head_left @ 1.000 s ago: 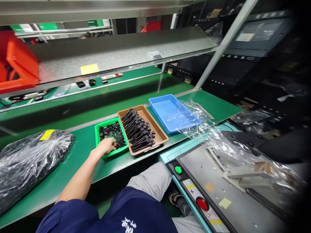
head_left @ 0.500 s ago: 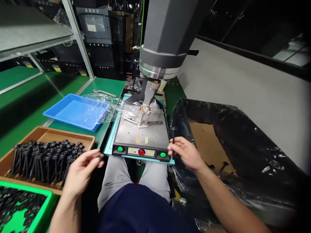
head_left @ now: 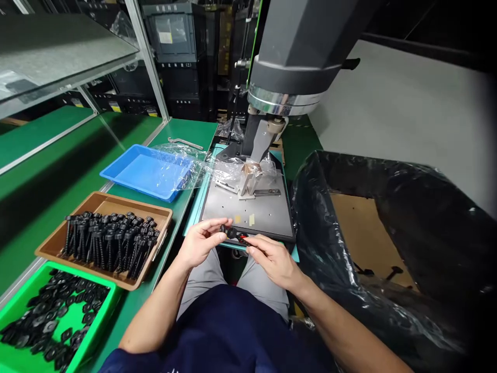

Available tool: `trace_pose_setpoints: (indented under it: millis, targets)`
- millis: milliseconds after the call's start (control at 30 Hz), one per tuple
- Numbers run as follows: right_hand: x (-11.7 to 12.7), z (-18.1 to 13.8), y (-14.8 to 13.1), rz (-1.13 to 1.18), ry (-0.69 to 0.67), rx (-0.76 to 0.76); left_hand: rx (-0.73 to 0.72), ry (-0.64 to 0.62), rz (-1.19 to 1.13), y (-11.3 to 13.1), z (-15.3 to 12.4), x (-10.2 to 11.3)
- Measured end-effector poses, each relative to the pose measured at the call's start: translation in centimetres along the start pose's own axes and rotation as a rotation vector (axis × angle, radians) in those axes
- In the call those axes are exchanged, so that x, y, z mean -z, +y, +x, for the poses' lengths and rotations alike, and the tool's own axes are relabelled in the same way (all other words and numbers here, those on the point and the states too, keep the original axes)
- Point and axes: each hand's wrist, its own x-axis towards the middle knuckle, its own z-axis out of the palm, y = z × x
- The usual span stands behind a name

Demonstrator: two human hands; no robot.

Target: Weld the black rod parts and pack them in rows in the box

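**Green bench (head_left: 190,127), full hands: black parts meet**

Before a large machine (head_left: 303,46), we see the left hand (head_left: 198,246) pinching a small black part (head_left: 222,228); the right hand's (head_left: 274,259) fingers grip a black stemmed piece (head_left: 232,233). Whether they are joined, we cannot tell. We judge much remains: the brown tray (head_left: 116,206) and green tray (head_left: 94,334) hold plenty, while few pieces (head_left: 394,273) show in the lined box (head_left: 322,228).

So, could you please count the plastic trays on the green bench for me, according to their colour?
Green tray: 1
Brown tray: 1
Blue tray: 1
Total: 3 trays
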Motion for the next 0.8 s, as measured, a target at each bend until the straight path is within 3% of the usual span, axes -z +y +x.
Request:
trace_pose_setpoints:
  millis: [167,367,600,700,800]
  targets:
    - [0.2,0.4,0.0,-0.037,-0.049,0.069,0.016,-0.116,0.042,-0.3,-0.2,0.6]
    - [0.7,0.5,0.5,0.017,-0.208,-0.017,0.102,-0.146,0.055,-0.7,0.0,1.0]
    - [0.4,0.1,0.6,0.001,-0.136,0.036,0.191,-0.156,0.058,-0.9,0.4,1.1]
    - [-0.7,-0.2,1.4,0.118,-0.102,-0.051,0.143,-0.152,0.102,-1.3,0.8,0.7]
    - [-2.4,-0.2,2.4,0.436,-0.069,-0.203,0.041,-0.105,0.166,-2.3,1.3,-0.5]
